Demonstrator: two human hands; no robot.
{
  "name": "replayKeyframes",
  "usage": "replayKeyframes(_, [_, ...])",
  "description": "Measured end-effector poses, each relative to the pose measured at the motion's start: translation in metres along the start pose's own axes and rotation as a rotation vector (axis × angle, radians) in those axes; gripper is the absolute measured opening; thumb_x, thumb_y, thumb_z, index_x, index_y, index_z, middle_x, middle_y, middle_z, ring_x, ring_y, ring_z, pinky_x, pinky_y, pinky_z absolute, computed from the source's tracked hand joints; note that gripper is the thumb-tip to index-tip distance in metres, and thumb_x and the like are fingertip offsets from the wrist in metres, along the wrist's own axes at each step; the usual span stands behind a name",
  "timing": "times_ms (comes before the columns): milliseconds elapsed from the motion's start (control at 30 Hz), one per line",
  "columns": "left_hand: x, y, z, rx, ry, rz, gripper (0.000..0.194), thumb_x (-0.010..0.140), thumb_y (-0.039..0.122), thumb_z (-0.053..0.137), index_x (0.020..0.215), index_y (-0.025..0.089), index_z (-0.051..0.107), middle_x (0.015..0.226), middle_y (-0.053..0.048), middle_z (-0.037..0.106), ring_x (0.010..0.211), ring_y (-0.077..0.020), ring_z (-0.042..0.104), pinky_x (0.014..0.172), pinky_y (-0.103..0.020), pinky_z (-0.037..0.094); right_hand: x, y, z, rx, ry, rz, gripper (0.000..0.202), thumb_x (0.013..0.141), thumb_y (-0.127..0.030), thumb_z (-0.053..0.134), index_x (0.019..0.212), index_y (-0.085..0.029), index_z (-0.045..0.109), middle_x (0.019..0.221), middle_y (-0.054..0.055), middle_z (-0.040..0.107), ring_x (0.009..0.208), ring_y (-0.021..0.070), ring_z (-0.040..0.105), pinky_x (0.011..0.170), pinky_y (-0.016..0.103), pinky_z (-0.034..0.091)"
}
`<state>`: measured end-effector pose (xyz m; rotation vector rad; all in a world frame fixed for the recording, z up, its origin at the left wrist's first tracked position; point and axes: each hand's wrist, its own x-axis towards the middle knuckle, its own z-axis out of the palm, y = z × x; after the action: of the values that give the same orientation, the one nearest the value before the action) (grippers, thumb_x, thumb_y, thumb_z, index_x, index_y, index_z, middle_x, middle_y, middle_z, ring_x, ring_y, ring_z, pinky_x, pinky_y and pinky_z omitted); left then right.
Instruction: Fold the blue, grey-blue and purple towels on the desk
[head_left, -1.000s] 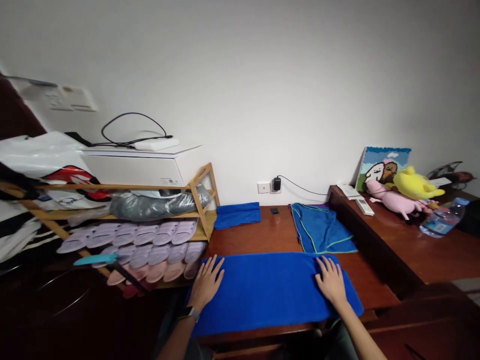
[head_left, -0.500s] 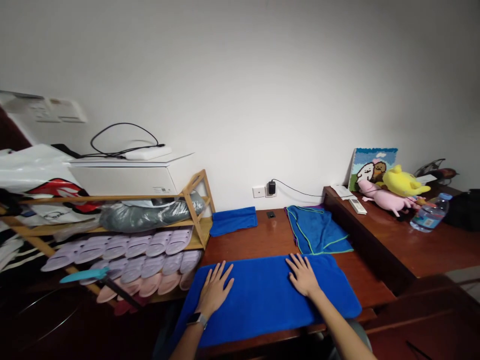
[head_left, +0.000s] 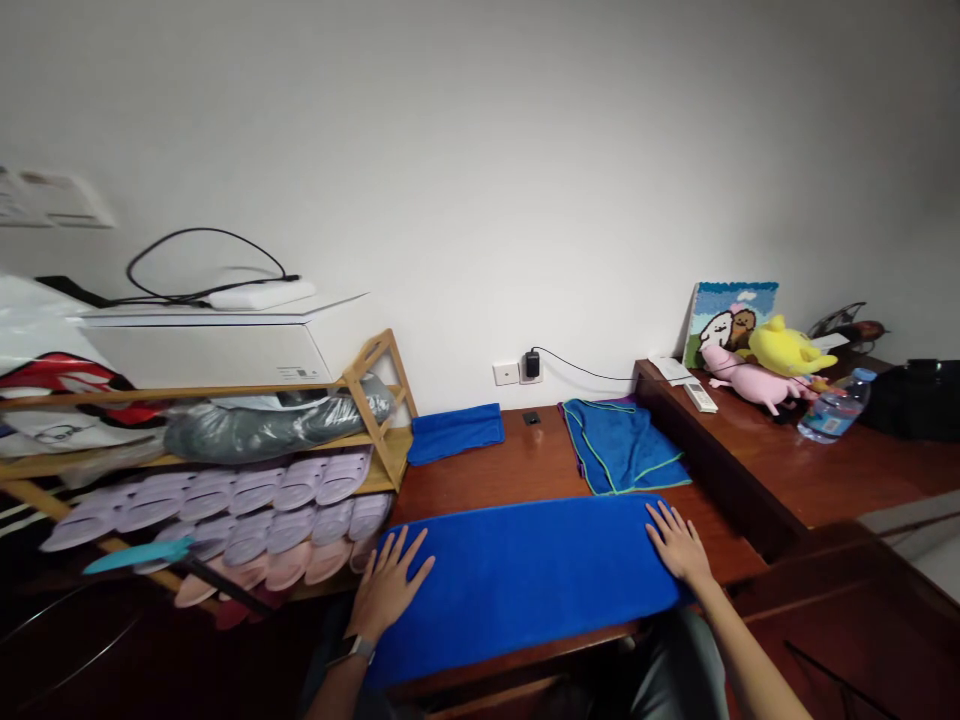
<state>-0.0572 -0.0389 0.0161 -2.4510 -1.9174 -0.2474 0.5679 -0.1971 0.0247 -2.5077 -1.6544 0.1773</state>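
Note:
A long blue towel [head_left: 525, 575] lies spread over the front of the reddish-brown desk [head_left: 487, 484]. My left hand [head_left: 390, 588], with a watch on its wrist, rests flat with fingers apart on the towel's left end. On the right end, near the back corner, my right hand [head_left: 679, 543] lies with its fingers spread. Neither hand holds anything. Behind the towel are a small folded blue cloth [head_left: 456, 434] at the left and a loosely folded teal-blue cloth [head_left: 622, 445] with green edging at the right.
A wooden rack [head_left: 386, 410] with slippers [head_left: 292, 485] and a white box [head_left: 217, 350] stands at left. On the raised right surface are a remote [head_left: 701, 398], pink plush [head_left: 750, 382], yellow plush [head_left: 787, 350], picture and water bottle [head_left: 834, 408].
My right hand has slid right to the towel's right end, and my left hand has moved to its left edge. The towel's right edge looks straighter. The view has shifted slightly.

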Motion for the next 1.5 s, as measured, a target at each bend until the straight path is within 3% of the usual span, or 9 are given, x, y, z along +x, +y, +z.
replayKeyframes(100, [0.001,0.010,-0.001,-0.015,0.045,0.024,0.067,0.101,0.064,0.050,0.161,0.034,0.055,0.173,-0.008,0.046,0.162,-0.0359,0.037,0.133,-0.061,0.023,0.001,-0.013,-0.005,-0.036,0.035,0.000,0.067,0.107,-0.055,0.028,0.169,-0.032,0.041,0.178,0.003,0.036,0.167,0.0297,0.026,0.136,0.054,0.019])
replayKeyframes(367, [0.023,0.033,0.002,-0.067,-0.012,0.069,0.065,0.104,0.061,0.047,0.163,0.035,0.051,0.175,-0.007,0.043,0.163,-0.0345,0.035,0.133,-0.060,0.024,0.013,-0.139,0.006,0.091,-0.017,-0.383,0.062,0.111,-0.053,0.031,0.169,-0.034,0.041,0.178,0.003,0.035,0.167,0.0258,0.026,0.135,0.053,0.021])
replayKeyframes(467, [0.025,0.017,0.006,-0.056,-0.008,0.090,0.068,0.103,0.066,0.048,0.164,0.036,0.050,0.175,-0.006,0.042,0.163,-0.0338,0.036,0.133,-0.060,0.025,0.016,-0.120,0.012,0.074,-0.033,-0.351,0.061,0.111,-0.052,0.031,0.169,-0.036,0.040,0.177,0.001,0.036,0.166,0.0247,0.027,0.135,0.054,0.021])
replayKeyframes(667, [0.024,0.000,0.005,-0.045,0.002,0.064,0.070,0.103,0.066,0.048,0.165,0.034,0.049,0.176,-0.010,0.041,0.162,-0.0352,0.038,0.132,-0.060,0.026,0.019,-0.019,0.005,0.006,-0.016,-0.164,0.062,0.109,-0.050,0.030,0.169,-0.036,0.040,0.178,0.001,0.035,0.166,0.0260,0.028,0.135,0.054,0.020])
replayKeyframes(800, [0.027,0.005,-0.005,-0.071,-0.033,0.053,0.069,0.102,0.064,0.051,0.163,0.033,0.052,0.175,-0.010,0.042,0.162,-0.0369,0.038,0.133,-0.061,0.026,0.024,-0.004,-0.005,-0.023,-0.046,-0.095,0.062,0.109,-0.049,0.031,0.168,-0.036,0.041,0.178,0.001,0.036,0.166,0.0253,0.028,0.135,0.056,0.020])
replayKeyframes(1000, [0.025,0.055,-0.008,-0.111,0.110,0.172,0.060,0.109,0.053,0.042,0.161,0.028,0.055,0.173,-0.011,0.046,0.161,-0.0324,0.040,0.133,-0.057,0.029,0.014,-0.096,0.005,0.044,0.107,-0.280,0.064,0.111,-0.047,0.027,0.167,-0.025,0.046,0.177,0.006,0.037,0.167,0.0274,0.026,0.136,0.055,0.018])
replayKeyframes(1100, [0.027,0.095,-0.001,-0.131,0.055,0.269,0.059,0.110,0.056,0.041,0.164,0.035,0.050,0.176,-0.006,0.041,0.163,-0.0307,0.036,0.133,-0.057,0.030,0.003,-0.165,0.018,0.106,0.046,-0.450,0.063,0.111,-0.050,0.028,0.169,-0.028,0.042,0.177,0.004,0.037,0.166,0.0256,0.028,0.136,0.053,0.019])
replayKeyframes(1200, [0.028,0.101,0.006,-0.125,-0.019,0.221,0.062,0.108,0.062,0.043,0.165,0.037,0.048,0.176,-0.006,0.041,0.164,-0.0328,0.035,0.133,-0.059,0.029,0.002,-0.191,0.025,0.104,-0.049,-0.485,0.065,0.111,-0.054,0.028,0.171,-0.030,0.037,0.178,0.002,0.034,0.166,0.0250,0.028,0.136,0.053,0.019])
replayKeyframes(1500, [0.021,-0.007,0.001,-0.033,-0.013,-0.041,0.069,0.106,0.063,0.041,0.167,0.030,0.045,0.177,-0.012,0.036,0.163,-0.0375,0.035,0.130,-0.063,0.030,0.028,-0.023,0.011,-0.045,-0.023,-0.132,0.068,0.107,-0.047,0.029,0.171,-0.028,0.037,0.178,0.002,0.034,0.166,0.0284,0.027,0.136,0.053,0.021])
